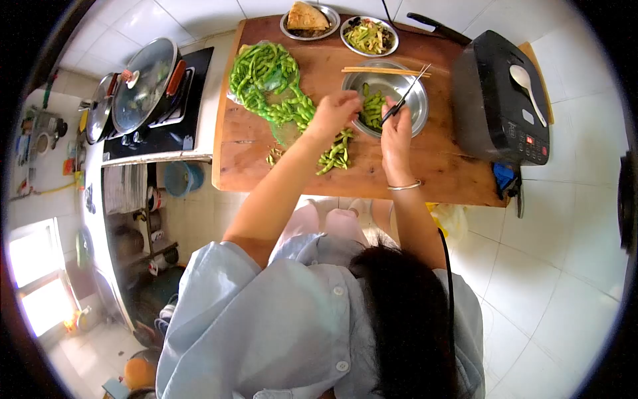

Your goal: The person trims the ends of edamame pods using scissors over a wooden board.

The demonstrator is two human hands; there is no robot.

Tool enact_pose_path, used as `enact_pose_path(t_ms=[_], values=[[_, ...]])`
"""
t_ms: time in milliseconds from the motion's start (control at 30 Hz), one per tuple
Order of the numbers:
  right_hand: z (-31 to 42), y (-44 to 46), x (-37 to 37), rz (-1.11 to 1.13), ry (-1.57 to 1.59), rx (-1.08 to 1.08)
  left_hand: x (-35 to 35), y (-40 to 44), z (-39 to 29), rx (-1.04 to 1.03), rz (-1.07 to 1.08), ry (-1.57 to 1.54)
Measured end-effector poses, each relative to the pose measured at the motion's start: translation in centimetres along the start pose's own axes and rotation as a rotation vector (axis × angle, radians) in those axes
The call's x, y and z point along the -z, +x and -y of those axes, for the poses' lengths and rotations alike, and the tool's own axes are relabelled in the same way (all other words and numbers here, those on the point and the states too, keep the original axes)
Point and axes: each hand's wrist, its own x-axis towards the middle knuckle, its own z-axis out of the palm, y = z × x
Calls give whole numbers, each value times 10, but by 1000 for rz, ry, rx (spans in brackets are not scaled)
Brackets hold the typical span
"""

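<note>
In the head view, my right hand (397, 136) is closed round the handles of black-handled scissors (401, 104). Their blades point up and away over the metal bowl (421, 110). Green edamame pods (374, 106) lie in the left part of that bowl. My left hand (337, 112) is at the bowl's left rim with its fingers bent together; whatever sits between the fingertips is too small to make out. Loose edamame pods (334, 156) lie on the wooden table under my left wrist. A large heap of edamame (266, 73) spreads over a green net bag farther left.
Chopsticks (379, 70) rest across the bowl. Behind stand a plate of flatbread (307, 16) and a plate of sliced vegetables (369, 36). A black rice cooker (488, 100) with a white rice scoop (525, 86) is at right. Lidded pots (147, 83) stand on the stove at left.
</note>
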Motion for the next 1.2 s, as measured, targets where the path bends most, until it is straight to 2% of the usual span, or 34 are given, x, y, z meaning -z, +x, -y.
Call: enact_pose_path(t_ms=[33, 100, 200, 300, 367, 433, 500, 600, 700, 900, 1033, 1200], values=[[4, -3, -1, 75, 102, -57, 10, -7, 0, -122, 13, -54], [14, -13, -4, 226, 311, -170, 43, -31, -5, -98, 2, -97], [23, -37, -17, 434, 356, -283, 99, -65, 20, -68, -221, -78], [-1, -64, -35, 608, 353, -294, 138, -88, 68, 30, -280, 349], [-13, -81, -44, 667, 369, -351, 131, -98, 85, -148, -347, 844], [-18, -93, -48, 684, 360, -363, 119, -95, 95, -251, -445, 984], [-20, -100, -49, 708, 324, -381, 111, -93, 99, -181, -457, 1097], [-24, -108, -48, 730, 254, -397, 104, -91, 97, -238, -464, 1139], [-23, -114, -42, 805, 183, -450, 113, -88, 96, -153, -449, 992], [1, -114, -42, 1020, 92, -499, 131, -109, 58, -40, -219, 120], [6, -110, -53, 1194, 64, -420, 139, -118, 37, -38, -145, 70], [11, -107, -64, 1261, 73, -464, 154, -124, 27, -16, -86, 93]])
